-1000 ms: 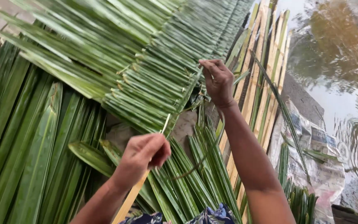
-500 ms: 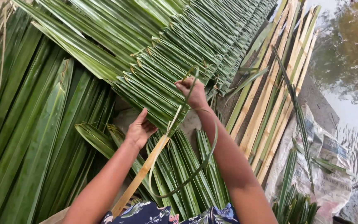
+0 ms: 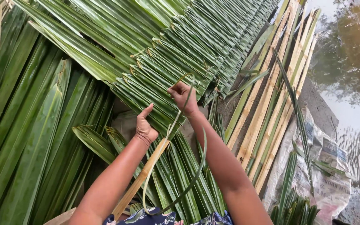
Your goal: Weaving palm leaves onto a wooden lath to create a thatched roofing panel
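1. Head view: the left hand (image 3: 145, 128) lies half open, thumb raised, palm against the edge of a panel of folded green leaves (image 3: 176, 54); it grips nothing that can be seen.
2. The right hand (image 3: 183, 96) is closed, pinching a thin green strip (image 3: 196, 166) at the panel's edge. The strip loops down between the forearms.
3. A pale stick (image 3: 140, 180) runs up from the lap to the panel, just beside the left hand.
4. Loose long leaves (image 3: 30, 141) lie underneath, to the left.
5. A bundle of split sticks (image 3: 267, 112) lies on the right, next to a printed sack (image 3: 326, 166) and water (image 3: 351, 50).
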